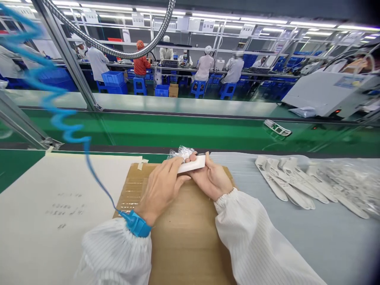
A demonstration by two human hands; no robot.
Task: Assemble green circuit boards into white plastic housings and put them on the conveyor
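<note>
Between my hands, above a brown cardboard sheet [184, 237], is a slim white plastic part [194, 163] with a dark edge at its far side. My right hand [215, 178] grips it from the right, thumb along its end and fingers beneath. From the left, my left hand [163, 184] closes over its other end, which the fingers partly cover. Crumpled clear plastic film [181, 152] shows just behind the fingers. A blue wrist strap [138, 225] with a coiled cord circles my left wrist.
Several white plastic parts [291, 180] lie in a pile on the right, beside clear plastic bags [350, 182]. A green conveyor belt [178, 132] runs behind the bench, carrying a white frame-like part [277, 128]. The blue coiled cord [63, 111] hangs at left. People work at a far line.
</note>
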